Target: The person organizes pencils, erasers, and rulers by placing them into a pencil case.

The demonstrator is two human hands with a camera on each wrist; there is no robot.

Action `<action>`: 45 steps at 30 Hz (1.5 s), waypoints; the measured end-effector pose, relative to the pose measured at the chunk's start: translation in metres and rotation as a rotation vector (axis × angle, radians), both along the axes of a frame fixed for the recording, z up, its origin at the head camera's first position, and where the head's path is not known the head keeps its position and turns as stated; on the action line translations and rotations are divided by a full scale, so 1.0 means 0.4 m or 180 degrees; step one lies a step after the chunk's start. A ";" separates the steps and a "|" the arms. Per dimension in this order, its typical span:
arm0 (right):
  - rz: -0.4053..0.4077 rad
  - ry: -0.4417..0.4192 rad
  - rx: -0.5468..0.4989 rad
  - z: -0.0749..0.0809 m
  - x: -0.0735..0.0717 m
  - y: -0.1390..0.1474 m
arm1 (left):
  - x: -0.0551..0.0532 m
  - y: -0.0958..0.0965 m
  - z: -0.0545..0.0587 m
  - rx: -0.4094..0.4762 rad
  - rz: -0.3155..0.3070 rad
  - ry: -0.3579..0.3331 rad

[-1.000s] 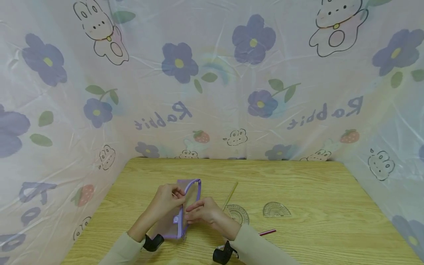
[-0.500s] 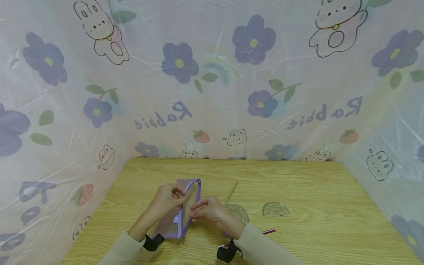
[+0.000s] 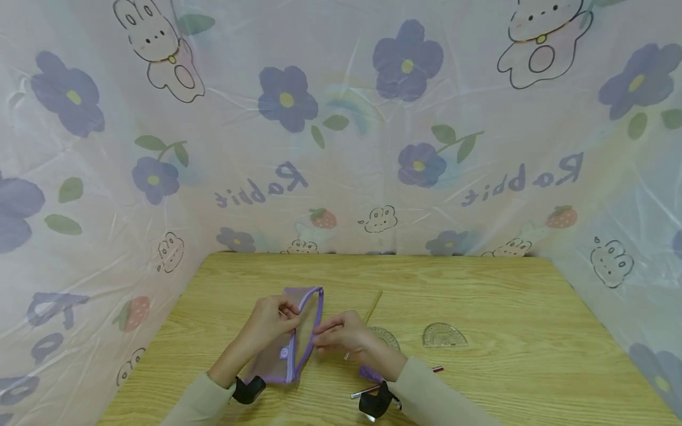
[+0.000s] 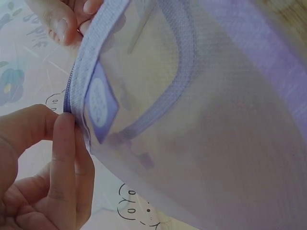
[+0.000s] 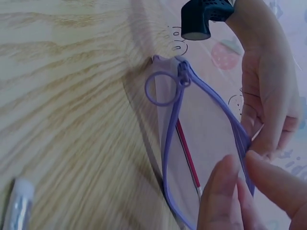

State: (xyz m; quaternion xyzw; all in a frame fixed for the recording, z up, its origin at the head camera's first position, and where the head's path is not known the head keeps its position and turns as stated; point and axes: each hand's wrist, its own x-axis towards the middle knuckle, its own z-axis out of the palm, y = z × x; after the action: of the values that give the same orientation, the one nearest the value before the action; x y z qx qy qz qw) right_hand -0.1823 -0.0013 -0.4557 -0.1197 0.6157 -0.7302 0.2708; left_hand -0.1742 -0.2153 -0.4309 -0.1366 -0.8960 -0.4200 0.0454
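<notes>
A purple-trimmed mesh pencil pouch [image 3: 273, 362] stands on the table with its zipper open. My left hand [image 3: 269, 322] pinches the left edge of the opening between thumb and fingers, as the left wrist view [image 4: 53, 167] confirms. My right hand [image 3: 343, 338] is at the opposite edge, thumb and fingers slightly apart with nothing visible between them; whether it touches the trim is unclear. Inside the pouch lies a red pencil [image 5: 187, 153], seen in the right wrist view. The zipper slider carries a purple ring [image 5: 147, 88].
A yellow pencil [image 3: 375, 305] lies partly behind my right hand. Two clear protractors [image 3: 444, 336] rest to the right, one partly hidden by that hand. Under my right forearm are a dark red pencil [image 3: 438, 369] and a purple object [image 3: 370, 373]. A patterned curtain [image 3: 351, 136] surrounds the table.
My right hand has drawn back to the right, from inside the pouch opening to its right edge. More of the purple object and the pencils now shows. My left hand keeps its pinch.
</notes>
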 end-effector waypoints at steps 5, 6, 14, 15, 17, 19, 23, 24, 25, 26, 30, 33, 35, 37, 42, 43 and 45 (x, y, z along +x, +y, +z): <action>0.0056 0.0036 -0.0025 0.000 -0.006 0.027 | -0.001 0.002 -0.001 -0.0035 0.0010 0.0029; 0.0051 0.0027 -0.0029 0.000 -0.007 0.032 | 0.000 0.002 -0.001 -0.0047 0.0015 0.0043; 0.0120 -0.0066 -0.0052 0.004 -0.017 0.061 | -0.001 0.004 -0.002 -0.0045 0.0044 0.0049; 0.0144 -0.0063 -0.0062 0.004 -0.019 0.065 | -0.001 0.004 -0.002 -0.0042 0.0042 0.0046; 0.0183 -0.0052 -0.0090 0.003 -0.021 0.074 | -0.001 0.004 -0.002 -0.0038 0.0039 0.0042; 0.0230 -0.0028 -0.0141 0.001 -0.023 0.084 | -0.001 0.004 -0.001 -0.0037 0.0034 0.0039; 0.0276 0.0015 -0.0234 -0.004 -0.026 0.102 | -0.001 0.002 0.001 -0.0008 0.0022 0.0024; 0.0282 0.0018 -0.0260 -0.004 -0.026 0.106 | -0.001 0.002 0.001 -0.0010 0.0021 0.0025; 0.0296 0.0033 -0.0267 -0.005 -0.026 0.110 | -0.001 0.001 0.001 -0.0007 0.0020 0.0023; 0.0300 0.0049 -0.0281 -0.005 -0.026 0.115 | -0.001 0.002 0.001 -0.0008 0.0020 0.0017; 0.0334 0.0023 -0.0297 -0.006 -0.027 0.130 | -0.001 0.003 0.000 -0.0010 0.0021 0.0011; 0.0344 -0.0010 -0.0303 -0.005 -0.029 0.140 | 0.000 0.001 -0.001 0.0003 0.0016 0.0019; 0.0349 -0.0007 -0.0309 -0.005 -0.030 0.147 | 0.001 -0.001 -0.001 -0.0002 0.0011 0.0033; 0.0350 -0.0006 -0.0322 -0.005 -0.030 0.155 | 0.001 -0.002 0.000 -0.0007 0.0003 0.0042; 0.0352 -0.0026 -0.0329 -0.009 -0.027 0.177 | 0.004 -0.001 0.003 -0.0035 -0.0021 0.0045; 0.0355 -0.0036 -0.0331 -0.010 -0.027 0.181 | 0.004 -0.001 0.004 -0.0043 -0.0026 0.0043; 0.0361 -0.0058 -0.0340 -0.011 -0.027 0.190 | 0.004 0.000 0.005 -0.0053 -0.0027 0.0049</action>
State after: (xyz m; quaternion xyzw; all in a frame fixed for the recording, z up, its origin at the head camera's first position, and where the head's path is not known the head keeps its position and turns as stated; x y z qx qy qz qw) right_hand -0.1933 0.0748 -0.4600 -0.1620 0.5656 -0.7466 0.3105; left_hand -0.1727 -0.2152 -0.4289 -0.1440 -0.8986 -0.4116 0.0494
